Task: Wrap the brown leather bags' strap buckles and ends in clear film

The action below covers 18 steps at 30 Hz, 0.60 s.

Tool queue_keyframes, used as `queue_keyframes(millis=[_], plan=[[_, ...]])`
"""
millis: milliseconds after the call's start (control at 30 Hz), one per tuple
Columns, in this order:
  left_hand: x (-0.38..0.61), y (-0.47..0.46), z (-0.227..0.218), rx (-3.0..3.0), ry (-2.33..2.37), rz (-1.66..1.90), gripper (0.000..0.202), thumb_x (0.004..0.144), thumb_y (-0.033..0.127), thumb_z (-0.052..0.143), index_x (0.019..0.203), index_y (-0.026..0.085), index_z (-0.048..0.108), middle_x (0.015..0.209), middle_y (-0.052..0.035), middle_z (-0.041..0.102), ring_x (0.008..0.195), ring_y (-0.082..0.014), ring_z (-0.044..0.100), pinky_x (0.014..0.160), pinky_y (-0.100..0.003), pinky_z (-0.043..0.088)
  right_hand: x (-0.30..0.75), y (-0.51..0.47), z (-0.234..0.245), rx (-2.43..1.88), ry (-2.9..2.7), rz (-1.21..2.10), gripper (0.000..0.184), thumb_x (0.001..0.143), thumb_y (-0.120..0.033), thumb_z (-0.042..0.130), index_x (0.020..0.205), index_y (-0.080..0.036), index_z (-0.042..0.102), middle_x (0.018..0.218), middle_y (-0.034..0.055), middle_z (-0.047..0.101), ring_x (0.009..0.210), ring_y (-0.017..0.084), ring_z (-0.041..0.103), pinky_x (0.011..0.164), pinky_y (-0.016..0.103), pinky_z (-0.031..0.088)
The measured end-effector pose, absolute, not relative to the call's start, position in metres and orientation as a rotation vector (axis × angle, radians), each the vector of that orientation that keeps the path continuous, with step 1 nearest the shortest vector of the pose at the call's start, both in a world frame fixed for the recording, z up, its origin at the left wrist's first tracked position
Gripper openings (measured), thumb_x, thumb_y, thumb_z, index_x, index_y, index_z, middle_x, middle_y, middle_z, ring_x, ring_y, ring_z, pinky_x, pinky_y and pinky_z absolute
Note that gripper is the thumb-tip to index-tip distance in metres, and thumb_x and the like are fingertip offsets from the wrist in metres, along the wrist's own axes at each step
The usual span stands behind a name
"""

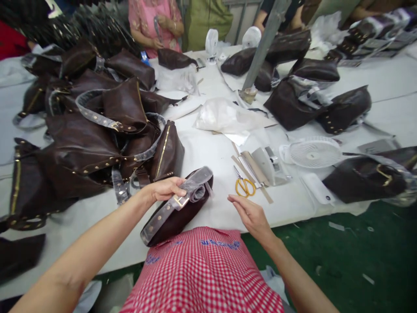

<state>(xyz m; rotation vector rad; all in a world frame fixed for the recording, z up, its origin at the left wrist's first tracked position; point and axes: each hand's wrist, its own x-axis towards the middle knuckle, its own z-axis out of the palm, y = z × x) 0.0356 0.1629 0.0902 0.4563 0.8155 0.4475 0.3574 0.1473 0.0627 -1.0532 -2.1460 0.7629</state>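
In the head view a dark brown leather handbag (198,209) rests at the table's near edge, against my checked apron. Its plastic-wrapped strap (164,212), with a gold buckle and studs, lies across the top, and the strap's end is curled. My left hand (168,188) is closed around the strap near the buckle, thumb on top. To the right of the bag my right hand (250,216) hovers apart from it, fingers stretched out and holding nothing. Just beyond that hand lie yellow-handled scissors (244,187).
A heap of brown handbags (84,134) fills the left of the table. A white fan (312,152), card strips (256,167), a white box (317,189) and another bag (371,178) lie right. A metal post (265,45) rises mid-table. People stand across the table.
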Motion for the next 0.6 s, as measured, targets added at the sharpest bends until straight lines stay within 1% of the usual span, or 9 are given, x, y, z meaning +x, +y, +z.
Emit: queue_keyframes(millis=[67, 133, 233, 333, 367, 433, 500, 533, 600], plan=[[0.034, 0.166, 0.091, 0.476, 0.827, 0.443, 0.046, 0.058, 0.01, 0.078, 0.101, 0.005, 0.064, 0.084, -0.0091, 0.073, 0.064, -0.0149, 0.068, 0.061, -0.022, 0.056, 0.346, 0.136, 0.062, -1.034, -2.127, 0.772, 0.025, 0.095, -0.02, 0.043, 0.11, -0.022, 0.064, 0.097, 0.0071, 0.071, 0.092, 0.019, 0.067, 0.083, 0.034, 0.055], [0.032, 0.169, 0.091, 0.492, 0.849, 0.434, 0.048, 0.057, 0.009, 0.078, 0.102, 0.005, 0.064, 0.083, -0.0093, 0.072, 0.064, -0.0152, 0.068, 0.06, -0.022, 0.055, 0.329, 0.131, 0.067, -1.045, -2.1, 0.711, 0.024, 0.095, -0.02, 0.043, 0.107, -0.021, 0.064, 0.094, 0.0073, 0.069, 0.091, 0.019, 0.065, 0.082, 0.033, 0.053], [0.033, 0.172, 0.091, 0.515, 0.887, 0.436, 0.047, 0.057, 0.009, 0.079, 0.102, 0.005, 0.063, 0.083, -0.0095, 0.072, 0.064, -0.0149, 0.067, 0.061, -0.022, 0.055, 0.301, 0.137, 0.08, -1.088, -2.132, 0.486, 0.021, 0.093, -0.023, 0.048, 0.105, -0.019, 0.064, 0.1, 0.0099, 0.065, 0.094, 0.021, 0.061, 0.083, 0.035, 0.05], [0.036, 0.173, 0.092, 0.536, 0.913, 0.43, 0.045, 0.057, 0.01, 0.079, 0.099, 0.005, 0.064, 0.081, -0.009, 0.072, 0.062, -0.0139, 0.066, 0.06, -0.022, 0.053, 0.281, 0.148, 0.093, -1.062, -2.218, 0.27, 0.018, 0.092, -0.026, 0.051, 0.095, -0.018, 0.066, 0.098, 0.0102, 0.065, 0.09, 0.022, 0.059, 0.082, 0.036, 0.047], [0.037, 0.173, 0.092, 0.542, 0.918, 0.429, 0.044, 0.057, 0.01, 0.08, 0.098, 0.005, 0.064, 0.081, -0.0085, 0.072, 0.061, -0.0137, 0.066, 0.059, -0.022, 0.053, 0.277, 0.153, 0.096, -1.039, -2.234, 0.227, 0.018, 0.092, -0.025, 0.05, 0.095, -0.019, 0.067, 0.099, 0.01, 0.065, 0.092, 0.022, 0.058, 0.084, 0.037, 0.046], [0.04, 0.172, 0.092, 0.56, 0.926, 0.433, 0.041, 0.056, 0.011, 0.081, 0.093, 0.006, 0.065, 0.079, -0.0073, 0.071, 0.061, -0.0136, 0.065, 0.06, -0.022, 0.052, 0.273, 0.162, 0.101, -0.94, -2.28, 0.194, 0.022, 0.093, -0.02, 0.047, 0.105, -0.019, 0.066, 0.109, 0.0102, 0.065, 0.106, 0.023, 0.055, 0.092, 0.04, 0.042], [0.042, 0.17, 0.092, 0.582, 0.938, 0.441, 0.037, 0.055, 0.012, 0.081, 0.088, 0.007, 0.066, 0.077, -0.0067, 0.071, 0.061, -0.0139, 0.065, 0.061, -0.023, 0.052, 0.271, 0.174, 0.104, -0.792, -2.373, 0.231, 0.031, 0.093, -0.015, 0.045, 0.119, -0.02, 0.06, 0.123, 0.009, 0.061, 0.122, 0.024, 0.048, 0.102, 0.042, 0.038], [0.043, 0.169, 0.092, 0.594, 0.944, 0.445, 0.035, 0.056, 0.012, 0.081, 0.087, 0.007, 0.067, 0.076, -0.0066, 0.071, 0.062, -0.014, 0.065, 0.061, -0.023, 0.052, 0.27, 0.179, 0.105, -0.722, -2.427, 0.259, 0.034, 0.093, -0.014, 0.045, 0.123, -0.021, 0.058, 0.127, 0.0082, 0.06, 0.126, 0.024, 0.045, 0.104, 0.042, 0.037], [0.046, 0.167, 0.092, 0.61, 0.949, 0.461, 0.033, 0.056, 0.01, 0.079, 0.087, 0.008, 0.068, 0.078, -0.0069, 0.071, 0.064, -0.0137, 0.066, 0.063, -0.023, 0.052, 0.269, 0.189, 0.108, -0.611, -2.532, 0.306, 0.035, 0.092, -0.018, 0.049, 0.126, -0.022, 0.057, 0.13, 0.0081, 0.058, 0.127, 0.025, 0.045, 0.105, 0.045, 0.038]])
